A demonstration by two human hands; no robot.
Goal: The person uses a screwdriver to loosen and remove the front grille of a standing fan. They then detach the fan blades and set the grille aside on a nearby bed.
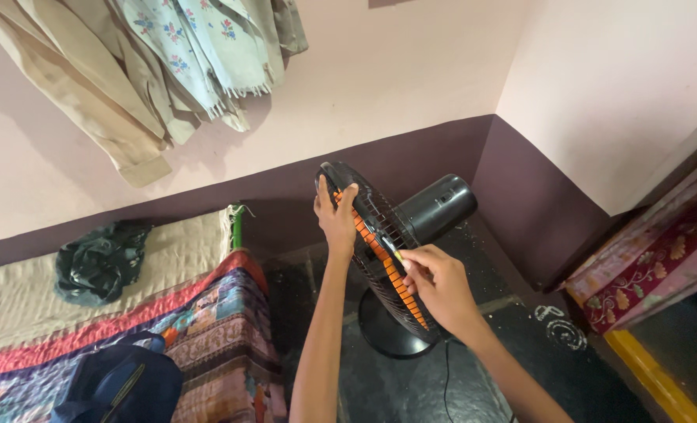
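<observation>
Left hand (336, 219): clamped on the upper rim of the fan's guard, thumb in front, fingers behind.
Right hand (436, 283): pinched shut on a small tool (399, 258), tip pressed to the orange ring lower down the rim; kind of tool too small to tell.
Hands: apart, left above, right below, both on the same rim.
Fan (391, 258): black, standing on the floor straight ahead of both hands, seen edge-on, tilted back.
Orange ring (380, 257): running along the guard's edge between the two hands.
Motor housing (436, 205): black, beyond the right hand.
Base (391, 329): round, under the right hand.
Cord (446, 384): trailing beside the right forearm.
Bed (129, 329): left of the left arm, patchwork cover, dark cap (117, 385) on it.
Clothes (152, 63): hanging on the wall, above and left of the left hand.
</observation>
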